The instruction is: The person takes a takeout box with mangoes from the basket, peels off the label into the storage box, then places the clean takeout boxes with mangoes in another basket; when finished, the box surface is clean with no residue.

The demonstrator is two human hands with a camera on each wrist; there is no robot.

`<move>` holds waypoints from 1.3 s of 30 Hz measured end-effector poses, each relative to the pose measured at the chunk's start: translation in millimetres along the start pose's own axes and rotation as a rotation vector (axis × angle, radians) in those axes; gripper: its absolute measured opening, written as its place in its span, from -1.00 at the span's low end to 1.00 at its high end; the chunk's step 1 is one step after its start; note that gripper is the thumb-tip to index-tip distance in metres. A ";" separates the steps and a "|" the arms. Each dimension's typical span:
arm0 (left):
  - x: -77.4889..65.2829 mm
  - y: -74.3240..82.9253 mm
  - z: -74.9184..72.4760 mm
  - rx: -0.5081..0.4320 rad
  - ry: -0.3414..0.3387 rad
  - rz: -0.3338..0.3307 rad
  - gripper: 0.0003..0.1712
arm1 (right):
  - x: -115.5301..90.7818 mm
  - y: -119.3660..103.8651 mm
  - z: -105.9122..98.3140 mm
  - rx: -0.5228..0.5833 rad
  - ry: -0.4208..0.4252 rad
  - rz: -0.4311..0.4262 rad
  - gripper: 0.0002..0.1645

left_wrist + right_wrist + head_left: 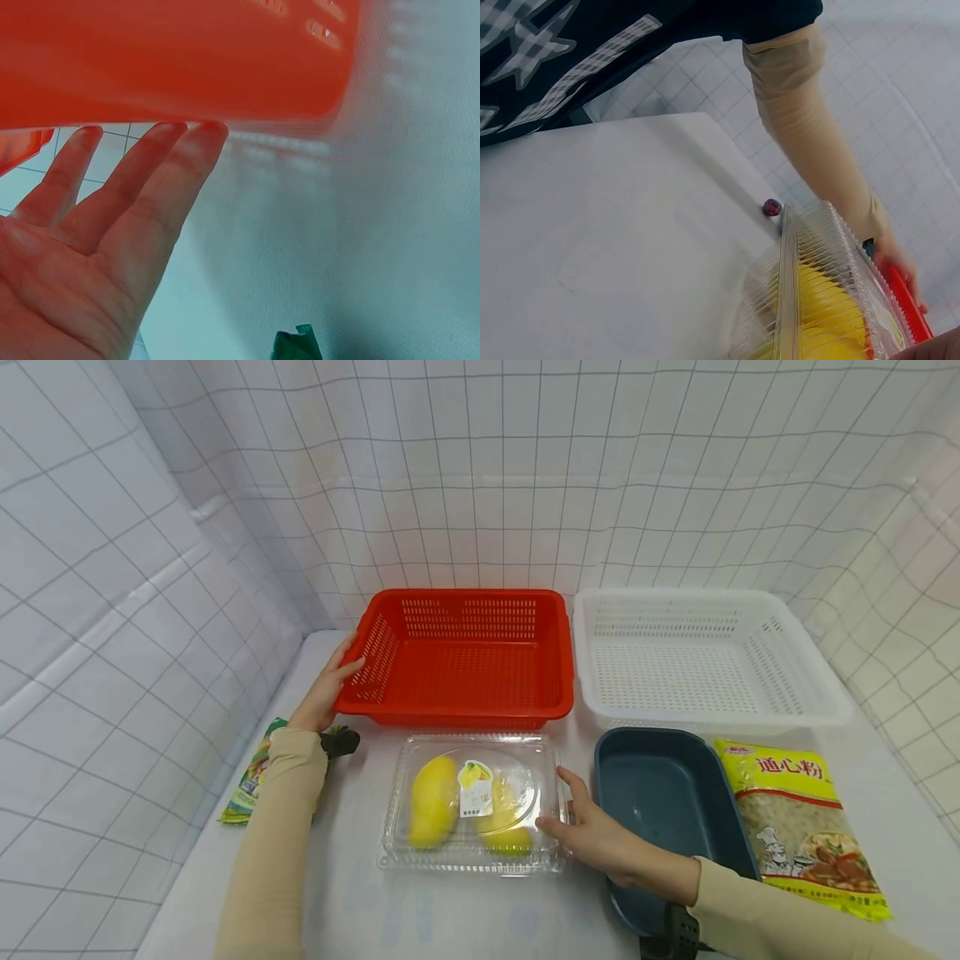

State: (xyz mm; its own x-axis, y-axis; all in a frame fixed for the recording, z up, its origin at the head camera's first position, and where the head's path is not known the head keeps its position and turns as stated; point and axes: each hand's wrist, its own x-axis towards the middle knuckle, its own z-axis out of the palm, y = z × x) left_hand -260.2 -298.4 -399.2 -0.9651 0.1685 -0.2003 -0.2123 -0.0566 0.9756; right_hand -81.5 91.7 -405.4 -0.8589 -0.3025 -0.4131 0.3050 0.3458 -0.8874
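My left hand (324,689) is at the left side of the red basket (367,714), its fingers extended. In the left wrist view, straight fingertips (204,135) reach the basket's wall. The right hand (600,835) holds the right edge of a clear plastic box (401,793), thumb over the lid and fingers along the side. Two yellow mangoes (433,802) lie inside the box under a white label. In the right wrist view the box (787,300) fills the lower right, and only a bit of the hand shows at the corner.
A white basket (817,702) stands right of the red one. Under the right forearm is a dark blue tray (652,810), with a yellow pasta bag (795,818) beside it. A green packet (251,785) lies left of the left arm. One small dark red fruit (772,207) sits near the table's edge.
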 end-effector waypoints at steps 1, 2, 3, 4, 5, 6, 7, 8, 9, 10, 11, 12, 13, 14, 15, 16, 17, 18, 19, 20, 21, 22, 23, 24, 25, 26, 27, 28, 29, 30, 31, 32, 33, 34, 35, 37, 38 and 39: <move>0.5 -0.2 -0.3 0.003 0.001 -0.002 -0.27 | -0.1 -0.2 -0.2 0.001 -0.001 0.003 0.01; 1.2 -0.8 -0.9 0.004 0.002 -0.001 -0.27 | -0.1 -0.3 -0.3 0.005 -0.003 0.008 0.01; 2.0 -1.7 -1.7 0.006 0.004 0.000 -0.27 | 0.0 -0.2 -0.5 0.005 -0.004 0.013 0.03; 2.6 -2.4 -2.4 0.005 0.005 0.001 -0.27 | 0.2 -0.1 -0.6 0.004 -0.005 0.017 0.04; 3.2 -3.1 -3.1 0.002 0.004 0.002 -0.27 | 0.1 -0.1 -0.8 0.002 -0.005 0.020 0.04; 3.8 -4.0 -3.8 -0.003 0.002 0.005 -0.27 | 0.0 -0.2 -1.0 -0.001 -0.004 0.022 0.05; 4.2 -4.8 -4.3 -0.006 0.002 0.008 -0.27 | -0.2 -0.4 -1.2 -0.003 -0.003 0.024 0.05; 4.7 -5.6 -4.8 -0.011 0.001 0.010 -0.26 | -0.6 -0.9 -1.5 -0.001 -0.005 0.025 0.06; 5.1 -6.2 -5.0 -0.013 0.000 0.011 -0.26 | -1.3 -1.6 -1.8 0.000 -0.006 0.025 0.06; 5.3 -7.0 -5.4 -0.020 0.000 0.010 -0.26 | -2.2 -2.3 -1.9 0.004 -0.008 0.025 0.06; 5.8 -7.9 -6.1 -0.022 0.004 0.010 -0.26 | -3.2 -3.2 -2.1 0.009 -0.009 0.025 0.06; 6.2 -9.0 -6.6 -0.025 0.011 0.013 -0.27 | -4.0 -4.2 -2.3 0.009 -0.010 0.024 0.06; 6.8 -10.0 -7.2 -0.025 0.024 0.017 -0.27 | -5.0 -5.0 -2.6 0.015 -0.010 0.023 0.06; 7.3 -11.0 -7.7 -0.018 0.040 0.022 -0.27 | -6.0 -5.7 -3.0 0.019 -0.009 0.021 0.06; 8.0 -12.0 -8.4 0.000 0.060 0.029 -0.28 | -7.0 -6.1 -3.6 0.023 -0.009 0.017 0.06; 8.6 -12.9 -8.9 0.022 0.083 0.039 -0.28 | -7.9 -6.4 -4.3 0.024 -0.009 0.012 0.06; 9.1 -13.7 -9.4 0.060 0.111 0.052 -0.29 | -9.0 -6.7 -5.1 0.024 -0.010 0.003 0.06; 9.4 -14.3 -9.8 0.105 0.143 0.067 -0.31 | -10.4 -6.8 -6.0 0.022 -0.012 -0.006 0.05; 9.4 -14.4 -9.7 0.156 0.182 0.079 -0.32 | -11.9 -7.0 -7.2 0.017 -0.013 -0.015 0.05; 8.9 -14.5 -9.3 0.208 0.221 0.097 -0.33 | -13.5 -7.2 -8.6 0.008 -0.016 -0.026 0.06; 8.0 -14.2 -8.6 0.248 0.259 0.120 -0.34 | -15.3 -7.4 -10.2 -0.004 -0.020 -0.037 0.06; 6.5 -13.5 -7.3 0.279 0.300 0.143 -0.36 | -17.3 -7.8 -12.0 -0.019 -0.022 -0.047 0.06; 4.1 -12.2 -5.6 0.314 0.343 0.174 -0.37 | -19.5 -8.3 -14.2 -0.035 -0.024 -0.057 0.07; 0.8 -10.3 -2.9 0.336 0.394 0.206 -0.40 | -21.8 -8.9 -16.4 -0.051 -0.023 -0.062 0.07; -3.5 -7.2 -0.5 0.347 0.444 0.242 -0.42 | -23.5 -9.7 -18.8 -0.064 -0.024 -0.070 0.06; -8.9 -3.6 2.2 0.368 0.495 0.297 -0.46 | -24.9 -10.5 -21.3 -0.072 -0.027 -0.082 0.05; -15.3 0.8 6.0 0.382 0.541 0.353 -0.50 | -26.3 -11.3 -23.9 -0.082 -0.025 -0.094 0.04; -23.1 5.8 11.0 0.400 0.585 0.408 -0.53 | -27.7 -12.1 -26.7 -0.090 -0.022 -0.105 0.03; -32.3 11.4 17.8 0.421 0.621 0.470 -0.56 | -28.8 -13.0 -29.1 -0.096 -0.017 -0.119 0.01; -42.6 17.1 25.8 0.434 0.640 0.533 -0.60 | -29.7 -13.7 -31.3 -0.102 -0.010 -0.134 -0.02; -54.0 22.3 34.6 0.454 0.632 0.609 -0.62 | -30.2 -14.3 -33.3 -0.113 0.000 -0.154 -0.04; -65.4 26.6 44.3 0.479 0.608 0.680 -0.65 | -30.4 -14.9 -34.9 -0.125 0.012 -0.175 -0.07; -76.6 29.8 54.3 0.499 0.556 0.730 -0.67 | -30.2 -15.3 -35.9 -0.141 0.026 -0.199 -0.10; -87.4 31.5 63.8 0.525 0.488 0.773 -0.68 | -29.5 -15.5 -36.6 -0.152 0.040 -0.230 -0.13; -97.1 31.6 72.3 0.550 0.401 0.804 -0.67 | -28.2 -15.8 -36.7 -0.163 0.051 -0.265 -0.17; -109.4 23.8 82.7 0.613 0.211 0.819 -0.62 | -24.6 -16.0 -35.9 -0.193 0.075 -0.341 -0.24; -113.7 18.3 86.1 0.654 0.124 0.789 -0.58 | -22.2 -16.2 -35.1 -0.208 0.084 -0.378 -0.28; -116.6 12.3 88.3 0.695 0.041 0.753 -0.52 | -19.6 -16.5 -34.2 -0.229 0.095 -0.417 -0.31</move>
State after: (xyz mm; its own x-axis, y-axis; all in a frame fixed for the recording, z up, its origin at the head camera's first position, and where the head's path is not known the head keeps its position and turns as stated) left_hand -136.8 -231.9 -355.8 -0.8186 0.2904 0.4956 0.5739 0.4515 0.6832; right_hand -83.7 122.3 -375.7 -0.9257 -0.3784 -0.0022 -0.1622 0.4021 -0.9011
